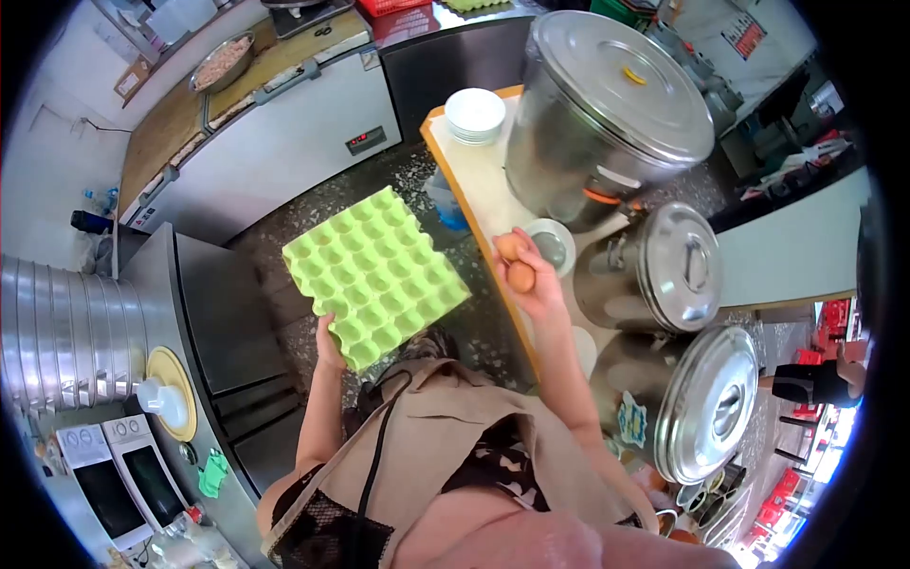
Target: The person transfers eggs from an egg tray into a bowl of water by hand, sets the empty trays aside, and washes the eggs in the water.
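Two eggs (517,263) sit in my right hand (542,287), one farther from me than the other, both showing on the side toward the tray. My fingers and palm are closed around them; they are too rounded from here for me to tell which way each one's long axis runs. The bowl (571,248) is what matters most for this hand: it lies just to the right of the eggs, behind my fingers, on the table (483,180). From above I cannot tell whether my fingers touch its rim.

Off to the left of the eggs, with a gap between, is the green tray (374,275). My left hand (329,346) clasps it by the near left edge, its other fingers hidden beneath. The tray looks nearly square, turned askew, held out over the floor (332,199). My right hand is clearly the nearer one to the bowl; my left is well apart from it.

Farther out, the plates (475,114) stand stacked on the table's far end, with the big pot (607,104) to their right.
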A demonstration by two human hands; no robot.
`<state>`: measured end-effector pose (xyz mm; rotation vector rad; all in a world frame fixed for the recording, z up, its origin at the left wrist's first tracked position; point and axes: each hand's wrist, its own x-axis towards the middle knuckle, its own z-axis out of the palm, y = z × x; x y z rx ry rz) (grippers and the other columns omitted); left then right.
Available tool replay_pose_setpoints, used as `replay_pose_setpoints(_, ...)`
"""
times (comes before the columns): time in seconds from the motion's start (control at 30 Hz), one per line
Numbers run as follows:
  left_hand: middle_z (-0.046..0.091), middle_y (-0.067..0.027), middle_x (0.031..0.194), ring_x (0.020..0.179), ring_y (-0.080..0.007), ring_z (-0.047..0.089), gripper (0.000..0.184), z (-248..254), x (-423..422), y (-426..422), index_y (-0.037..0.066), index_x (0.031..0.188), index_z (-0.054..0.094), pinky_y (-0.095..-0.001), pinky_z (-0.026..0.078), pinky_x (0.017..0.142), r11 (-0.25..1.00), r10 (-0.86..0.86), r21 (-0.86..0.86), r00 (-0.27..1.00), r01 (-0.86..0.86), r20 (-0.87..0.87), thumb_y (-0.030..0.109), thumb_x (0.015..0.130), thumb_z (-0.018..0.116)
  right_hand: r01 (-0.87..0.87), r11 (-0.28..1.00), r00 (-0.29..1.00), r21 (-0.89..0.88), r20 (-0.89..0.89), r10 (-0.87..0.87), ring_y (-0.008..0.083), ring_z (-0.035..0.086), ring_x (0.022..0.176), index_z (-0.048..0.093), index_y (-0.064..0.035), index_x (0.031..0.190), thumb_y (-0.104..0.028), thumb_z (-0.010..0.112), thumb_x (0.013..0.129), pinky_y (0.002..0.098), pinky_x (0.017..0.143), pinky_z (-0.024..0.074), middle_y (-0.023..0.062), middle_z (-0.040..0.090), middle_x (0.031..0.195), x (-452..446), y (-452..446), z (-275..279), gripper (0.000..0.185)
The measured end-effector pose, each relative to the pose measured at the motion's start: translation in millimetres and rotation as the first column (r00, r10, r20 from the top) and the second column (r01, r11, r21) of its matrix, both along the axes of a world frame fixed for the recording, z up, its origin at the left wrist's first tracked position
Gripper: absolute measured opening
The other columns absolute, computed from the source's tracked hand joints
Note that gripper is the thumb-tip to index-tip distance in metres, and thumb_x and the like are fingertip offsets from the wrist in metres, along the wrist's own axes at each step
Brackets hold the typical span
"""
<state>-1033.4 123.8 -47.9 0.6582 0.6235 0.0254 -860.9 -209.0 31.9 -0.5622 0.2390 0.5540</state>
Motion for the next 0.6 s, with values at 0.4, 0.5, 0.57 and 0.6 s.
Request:
replay_pose_setpoints(0.4, 0.048, -0.0118, 0.129, 0.114, -0.0324, 0.048, 0.062, 5, 206, 220, 0.006, 0.134, 0.038, -0.0453, 0.038, 0.096, 0.998, -0.025, -0.057, 0.999, 0.027, 0.036, 0.038, 0.082, 0.049, -0.141, 0.708, 0.990, 0.692, 0.107, 0.092, 0.0475, 0.020, 0.131, 0.032, -0.0041, 0.138, -0.064, 0.034, 0.087, 0.0530, 0.105, 0.0308, 0.0243, 0.026, 0.142, 228, 244, 21, 0.079)
replay_pose_setpoints(0.5, 0.048, -0.0112, 0.129, 0.116, -0.0313, 0.047, 0.061, 17, 259, 275, 0.006, 0.133, 0.039, -0.0442, 0.038, 0.097, 0.999, -0.008, 0.038, 1.000, 0.008, 0.013, 0.039, 0.082, 0.049, -0.045, 0.728, 0.998, 0.684, 0.054, 0.011, 0.0489, 0.018, 0.131, 0.033, -0.0040, 0.137, -0.066, 0.033, 0.086, 0.0537, 0.106, 0.0292, 0.0242, 0.026, 0.142, 276, 293, 31, 0.081)
replay_pose_setpoints(0.57, 0.048, -0.0111, 0.130, 0.116, -0.0308, 0.047, 0.061, 19, 295, 298, 0.006, 0.133, 0.039, -0.0437, 0.038, 0.097, 0.999, -0.017, 0.033, 0.999, 0.015, 0.038, 0.038, 0.082, 0.049, -0.048, 0.729, 0.996, 0.683, 0.084, -0.013, 0.0507, 0.019, 0.130, 0.036, -0.0027, 0.136, -0.065, 0.032, 0.086, 0.0545, 0.106, 0.0277, 0.0248, 0.027, 0.141, 313, 313, 31, 0.080)
replay_pose_setpoints(0.6, 0.047, -0.0111, 0.130, 0.116, -0.0304, 0.047, 0.062, 21, 309, 302, 0.006, 0.133, 0.040, -0.0431, 0.038, 0.097, 1.000, -0.016, 0.027, 0.998, 0.014, 0.061, 0.038, 0.081, 0.050, -0.042, 0.724, 0.997, 0.689, 0.079, -0.017, 0.0507, 0.019, 0.130, 0.036, -0.0027, 0.136, -0.065, 0.032, 0.086, 0.0545, 0.106, 0.0277, 0.0248, 0.027, 0.141, 326, 317, 26, 0.080)
